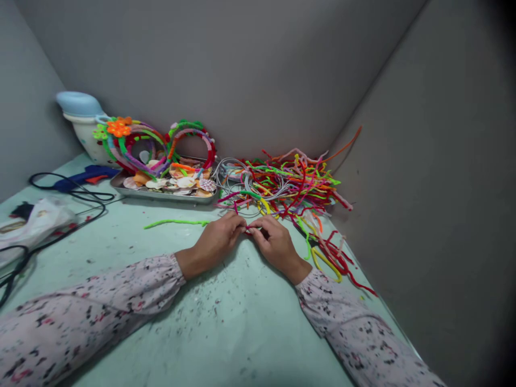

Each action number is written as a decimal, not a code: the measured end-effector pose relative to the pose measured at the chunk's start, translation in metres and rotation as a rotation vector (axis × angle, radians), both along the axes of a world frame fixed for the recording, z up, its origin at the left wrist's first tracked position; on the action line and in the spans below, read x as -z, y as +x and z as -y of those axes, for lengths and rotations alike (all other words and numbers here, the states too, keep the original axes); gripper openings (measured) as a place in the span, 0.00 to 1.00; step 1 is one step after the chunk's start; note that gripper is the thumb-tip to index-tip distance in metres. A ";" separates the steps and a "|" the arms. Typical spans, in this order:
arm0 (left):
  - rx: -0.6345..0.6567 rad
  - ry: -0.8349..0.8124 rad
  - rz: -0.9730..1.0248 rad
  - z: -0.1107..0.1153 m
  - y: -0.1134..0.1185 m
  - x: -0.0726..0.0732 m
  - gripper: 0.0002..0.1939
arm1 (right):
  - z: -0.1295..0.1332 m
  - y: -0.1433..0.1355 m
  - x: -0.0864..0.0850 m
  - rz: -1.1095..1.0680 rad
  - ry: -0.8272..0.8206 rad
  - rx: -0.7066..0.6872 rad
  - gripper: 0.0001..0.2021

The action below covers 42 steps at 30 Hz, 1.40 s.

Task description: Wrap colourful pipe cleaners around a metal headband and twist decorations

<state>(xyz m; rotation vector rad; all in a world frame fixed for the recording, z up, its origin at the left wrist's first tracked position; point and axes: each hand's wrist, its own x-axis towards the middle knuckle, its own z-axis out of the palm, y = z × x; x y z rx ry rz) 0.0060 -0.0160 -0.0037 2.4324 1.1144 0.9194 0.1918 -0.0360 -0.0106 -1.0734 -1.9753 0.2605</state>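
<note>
My left hand (221, 236) and my right hand (276, 242) meet over the table, thumbs and fingertips pinched. Between them is a small piece of dark pink pipe cleaner (247, 228), mostly covered by the fingers. A dark pink end stands up behind my left fingers. Just beyond the hands curves a band wrapped in dark pink, green and yellow (250, 194); whether it joins the held piece I cannot tell. To the left of my left hand lies a bright green pipe cleaner (175, 221).
A metal tray (169, 200) holds shells and several wrapped headbands (191, 131). Loose pipe cleaners (298, 183) and grey wire loops (231, 177) are heaped behind my hands, with more strands along the right edge. A blue-lidded white container (86, 126), black cable (97, 199) and plastic bag (48, 220) are left.
</note>
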 end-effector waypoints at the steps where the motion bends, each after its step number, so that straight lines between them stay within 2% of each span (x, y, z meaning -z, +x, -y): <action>1: 0.000 0.000 -0.003 0.000 0.000 0.000 0.07 | 0.000 0.000 0.000 -0.001 0.000 -0.001 0.05; 11: -0.003 -0.002 -0.040 0.001 -0.001 -0.001 0.08 | 0.001 0.001 0.000 0.015 -0.020 0.002 0.05; 21: -0.035 0.070 0.054 0.002 0.000 -0.003 0.06 | 0.001 -0.001 -0.005 -0.025 -0.007 0.018 0.06; 42: -0.007 0.058 -0.041 0.001 -0.001 -0.001 0.08 | 0.001 0.000 -0.002 0.039 -0.016 -0.040 0.09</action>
